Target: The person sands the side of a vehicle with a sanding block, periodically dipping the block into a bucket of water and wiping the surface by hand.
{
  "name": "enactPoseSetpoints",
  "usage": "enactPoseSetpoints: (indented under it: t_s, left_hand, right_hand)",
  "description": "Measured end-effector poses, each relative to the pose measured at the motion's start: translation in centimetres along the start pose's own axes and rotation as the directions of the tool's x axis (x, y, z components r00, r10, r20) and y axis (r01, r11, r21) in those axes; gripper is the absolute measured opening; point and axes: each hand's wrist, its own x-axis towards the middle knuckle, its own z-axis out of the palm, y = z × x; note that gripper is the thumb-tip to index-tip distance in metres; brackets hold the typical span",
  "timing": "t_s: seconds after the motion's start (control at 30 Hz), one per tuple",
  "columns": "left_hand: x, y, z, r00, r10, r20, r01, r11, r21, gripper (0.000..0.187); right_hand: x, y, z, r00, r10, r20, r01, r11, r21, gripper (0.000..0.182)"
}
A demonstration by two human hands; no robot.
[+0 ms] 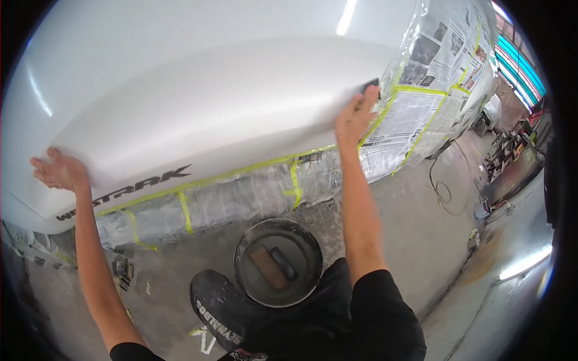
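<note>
A white vehicle body panel (198, 102) with dark lettering fills the upper view. My left hand (60, 170) lies flat and open against the panel's left end, fingers spread. My right hand (356, 114) presses a small dark sanding block (369, 86) against the panel's right end, next to the newspaper masking (433, 78). Yellow-green tape (241, 171) runs along the panel's lower edge.
A round bucket (278, 262) of water stands on the concrete floor below me, with a brown block and a dark block inside. My knee and dark trousers are beside it. Plastic sheeting (241, 198) wraps the lower body. A cable (445, 192) and workshop clutter lie at right.
</note>
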Motion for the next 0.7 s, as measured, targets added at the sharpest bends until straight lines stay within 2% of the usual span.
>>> enactPoseSetpoints:
  t_s: [0.03,0.07,0.1,0.13,0.17,0.2,0.27,0.33,0.37,0.43,0.47,0.53,0.57,0.6,0.63,0.67,0.7]
  left_hand:
    - [-0.2,-0.5,0.0,1.000,-0.008,0.006,0.008,1.000,0.019,0.073]
    - [-0.1,-0.8,0.2,1.000,-0.008,0.001,0.008,0.999,0.032,0.074]
    - [0.3,-0.9,0.4,1.000,-0.007,-0.015,0.008,0.999,0.040,0.074]
    - [0.5,-0.9,0.4,1.000,0.006,-0.019,-0.006,1.000,0.025,0.075]
    - [0.4,-1.1,0.4,1.000,0.020,-0.013,-0.020,1.000,0.011,0.076]
    - [0.3,-1.1,0.3,1.000,0.025,-0.010,-0.025,1.000,-0.004,0.077]
    - [0.3,-1.2,0.4,1.000,0.027,0.002,-0.027,0.999,-0.021,0.078]
    - [0.3,-1.8,0.5,1.000,0.009,0.013,-0.009,1.000,-0.030,0.078]
    - [0.2,-1.2,0.3,1.000,-0.006,0.019,0.007,0.999,-0.033,0.078]
    - [0.0,-1.1,0.2,1.000,-0.010,0.015,0.011,0.999,-0.037,0.077]
    - [0.1,-1.2,0.3,1.000,-0.003,0.007,0.003,0.999,-0.035,0.077]
    - [0.1,-1.4,0.3,1.000,0.029,0.008,-0.029,0.999,-0.026,0.077]
    - [0.0,-1.4,0.3,1.000,0.021,0.002,-0.021,1.000,-0.018,0.077]
    - [0.0,-1.2,0.3,1.000,0.017,-0.012,-0.018,1.000,-0.013,0.077]
    - [0.1,-0.8,0.3,1.000,0.019,-0.025,-0.019,1.000,-0.008,0.076]
    - [0.1,-0.9,0.3,0.999,0.032,-0.022,-0.032,0.999,-0.008,0.077]
    - [0.1,-1.4,0.3,0.999,0.039,-0.020,-0.039,0.999,-0.008,0.077]
  right_hand:
    - [-0.9,-1.6,0.4,1.000,-0.020,0.018,0.021,0.997,-0.074,0.054]
    - [-3.3,-4.9,1.8,0.968,-0.248,0.048,0.247,0.969,0.019,0.056]
    - [-6.4,-8.2,4.1,0.907,-0.403,0.124,0.392,0.914,0.105,0.061]
    - [-9.3,-11.5,5.7,0.778,-0.569,0.267,0.583,0.812,0.032,0.066]
    - [-11.1,-15.2,5.6,0.646,-0.634,0.425,0.584,0.769,0.260,0.066]
    - [-11.9,-17.3,6.4,0.528,-0.740,0.416,0.659,0.666,0.348,0.066]
    - [-8.6,-16.3,5.6,0.319,-0.844,0.430,0.827,0.470,0.308,0.057]
    - [-3.6,-12.0,2.5,0.325,-0.747,0.581,0.829,0.520,0.205,0.059]
    - [-0.8,-7.2,1.5,0.330,-0.723,0.606,0.913,0.408,-0.010,0.060]
    - [3.6,-0.8,-3.5,0.504,-0.610,0.611,0.823,0.554,-0.125,0.075]
    - [4.6,1.9,-4.7,0.518,-0.629,0.580,0.812,0.575,-0.101,0.081]
    - [3.7,1.1,-3.7,0.534,-0.630,0.564,0.795,0.601,-0.082,0.082]
    - [2.4,-1.1,-1.3,0.450,-0.695,0.562,0.851,0.523,-0.034,0.084]
    - [0.2,-5.5,1.2,0.333,-0.683,0.650,0.853,0.512,0.102,0.085]
    - [-2.1,-13.5,2.3,0.157,-0.553,0.819,0.882,0.452,0.136,0.083]
    - [-5.5,-15.4,5.0,0.188,-0.831,0.523,0.756,0.462,0.464,0.075]
    - [-8.1,-18.2,7.2,0.171,-0.908,0.383,0.899,0.302,0.316,0.072]
